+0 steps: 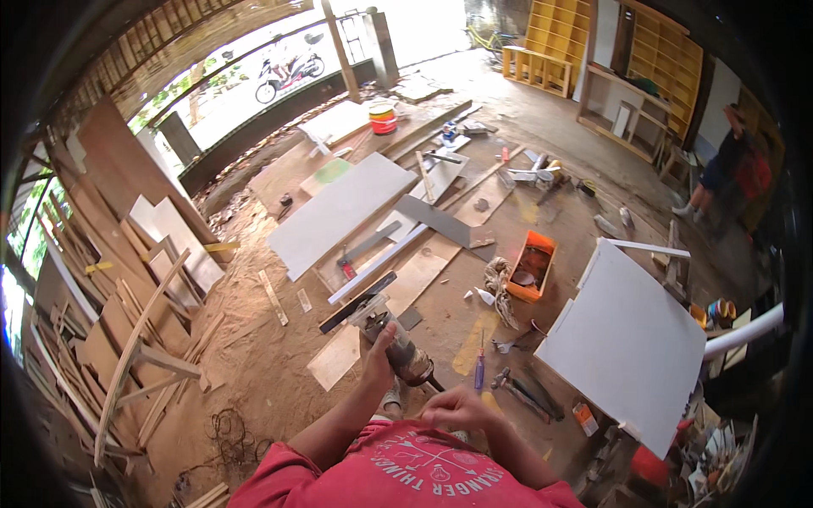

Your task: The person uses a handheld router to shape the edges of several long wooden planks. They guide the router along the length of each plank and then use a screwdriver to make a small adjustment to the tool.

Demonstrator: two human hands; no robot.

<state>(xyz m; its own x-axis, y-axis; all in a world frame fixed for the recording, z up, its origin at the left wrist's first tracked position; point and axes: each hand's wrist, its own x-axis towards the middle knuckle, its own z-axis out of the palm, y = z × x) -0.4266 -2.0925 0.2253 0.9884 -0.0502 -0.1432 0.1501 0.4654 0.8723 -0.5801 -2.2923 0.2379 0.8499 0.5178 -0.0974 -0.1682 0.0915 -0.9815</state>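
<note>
My left hand (378,360) is wrapped round a worn, dark cylindrical power tool (410,359) with a metal head, which looks like a trim router. Its head points away from me, and a black cord leaves its rear end. Close to that cord, my right hand (458,410) is curled closed in front of my shirt; what it holds, if anything, is hidden. Beyond the tool's head lies a dark, narrow strip (349,306). On the floor to the right are a screwdriver (480,369) with a purple handle and a hammer (514,389).
An orange box (533,266) stands ahead on the right, near a white panel (631,339). Large grey-white boards (343,216) lie ahead. Scrap wood (127,313) leans at the left. Another person (724,161) stands at the far right. A tangled wire (229,432) lies near left.
</note>
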